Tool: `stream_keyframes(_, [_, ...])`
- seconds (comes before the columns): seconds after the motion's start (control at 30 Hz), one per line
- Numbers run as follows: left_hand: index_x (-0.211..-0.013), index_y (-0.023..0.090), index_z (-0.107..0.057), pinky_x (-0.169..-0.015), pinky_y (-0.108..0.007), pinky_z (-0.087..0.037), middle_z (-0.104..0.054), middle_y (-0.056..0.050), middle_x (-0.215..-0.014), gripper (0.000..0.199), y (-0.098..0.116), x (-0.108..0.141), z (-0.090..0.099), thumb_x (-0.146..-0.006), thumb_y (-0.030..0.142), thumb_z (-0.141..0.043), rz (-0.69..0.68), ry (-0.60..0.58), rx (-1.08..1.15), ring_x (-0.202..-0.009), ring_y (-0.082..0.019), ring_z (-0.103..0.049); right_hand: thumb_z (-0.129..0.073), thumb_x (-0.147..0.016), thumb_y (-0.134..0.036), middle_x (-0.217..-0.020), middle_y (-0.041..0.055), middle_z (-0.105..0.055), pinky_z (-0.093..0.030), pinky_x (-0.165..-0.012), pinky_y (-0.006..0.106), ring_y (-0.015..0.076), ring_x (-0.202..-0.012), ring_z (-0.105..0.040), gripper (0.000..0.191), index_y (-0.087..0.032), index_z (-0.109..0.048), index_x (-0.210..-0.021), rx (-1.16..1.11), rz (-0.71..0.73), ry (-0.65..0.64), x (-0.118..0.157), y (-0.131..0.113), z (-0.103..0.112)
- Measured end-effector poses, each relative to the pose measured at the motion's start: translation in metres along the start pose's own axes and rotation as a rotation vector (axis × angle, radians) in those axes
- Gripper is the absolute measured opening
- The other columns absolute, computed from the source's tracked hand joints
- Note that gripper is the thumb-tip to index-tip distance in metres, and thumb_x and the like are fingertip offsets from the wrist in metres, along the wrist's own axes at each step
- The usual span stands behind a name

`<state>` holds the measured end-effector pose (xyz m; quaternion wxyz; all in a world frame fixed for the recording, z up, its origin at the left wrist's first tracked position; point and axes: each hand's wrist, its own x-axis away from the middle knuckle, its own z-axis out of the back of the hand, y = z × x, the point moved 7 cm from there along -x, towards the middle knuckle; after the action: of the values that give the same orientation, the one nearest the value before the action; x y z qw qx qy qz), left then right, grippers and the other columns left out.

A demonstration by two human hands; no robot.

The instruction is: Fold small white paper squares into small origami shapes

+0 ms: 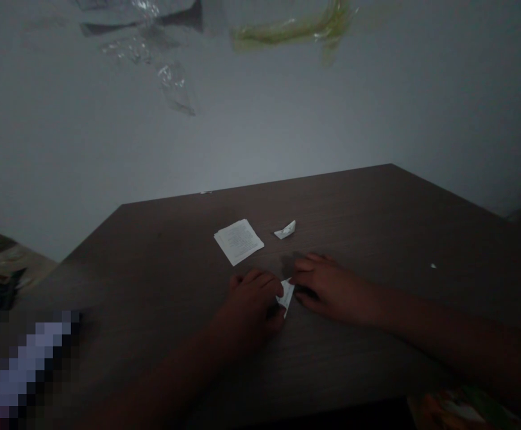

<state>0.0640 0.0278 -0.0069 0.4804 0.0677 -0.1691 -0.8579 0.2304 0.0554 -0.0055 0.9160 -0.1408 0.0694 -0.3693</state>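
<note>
A small piece of folded white paper (pixel 286 294) with faint print lies under my hands on the dark wooden table. My left hand (pixel 255 301) is closed on its left side, with fingers over the top and the thumb near the lower tip. From the right, my right hand (pixel 327 286) has curled fingers and thumb at the paper's upper right edge. Just beyond the hands sits a small folded paper boat (pixel 285 230). Left of the boat is a stack of square printed paper sheets (pixel 239 242). The fingers hide part of the folded paper.
The table (pixel 175 352) runs back to a pale wall (pixel 287 125) with clear and yellow tape on it. A tiny white scrap (pixel 433 266) lies at the right. A blurred, pixelated bright object (pixel 27 364) is at the lower left. Colourful items show beyond the left edge.
</note>
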Motion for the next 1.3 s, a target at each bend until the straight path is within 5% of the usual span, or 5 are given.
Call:
stream_keyframes(0.23, [-0.13, 0.026, -0.076, -0.123, -0.061, -0.055, -0.085, -0.008, -0.149, 0.029, -0.001, 0.003, 0.0, -0.103, 0.015, -0.08, 0.018, -0.047, 0.02, -0.148, -0.04, -0.074, -0.076, -0.115, -0.021, -0.128, 0.0136, -0.083, -0.061, -0.124, 0.064, 0.0372, -0.131, -0.077, 0.016, -0.022, -0.09, -0.123, -0.01, 0.005, -0.011, 0.0, 0.002, -0.001])
stream_keyframes(0.67, [-0.12, 0.027, -0.073, -0.117, -0.053, -0.053, -0.086, -0.005, -0.136, 0.021, -0.011, -0.003, -0.002, -0.106, 0.011, -0.072, -0.025, 0.017, 0.007, -0.135, -0.036, -0.078, -0.079, -0.114, -0.018, -0.125, 0.0118, -0.083, -0.061, -0.117, 0.056, 0.0338, -0.124, -0.078, 0.014, -0.022, -0.091, -0.118, -0.109, 0.043, 0.024, -0.004, 0.011, -0.003])
stream_keyframes(1.0, [-0.128, 0.03, -0.075, -0.127, -0.051, -0.052, -0.087, -0.003, -0.149, 0.03, -0.018, 0.003, 0.003, -0.103, 0.015, -0.08, -0.094, -0.023, 0.045, -0.148, -0.035, -0.075, -0.074, -0.114, -0.01, -0.115, 0.0081, -0.08, -0.06, -0.104, 0.042, 0.0262, -0.11, -0.076, 0.018, -0.021, -0.089, -0.113, -0.21, 0.085, 0.098, -0.009, 0.027, -0.006])
stream_keyframes(1.3, [-0.122, 0.027, -0.077, -0.127, -0.058, -0.05, -0.087, -0.006, -0.143, 0.023, -0.016, -0.004, 0.0, -0.105, 0.01, -0.073, -0.071, -0.008, 0.061, -0.144, -0.036, -0.076, -0.075, -0.112, -0.013, -0.109, 0.0062, -0.077, -0.058, -0.099, 0.039, 0.0253, -0.105, -0.073, 0.013, -0.022, -0.081, -0.107, -0.251, 0.081, 0.104, -0.011, 0.035, -0.005])
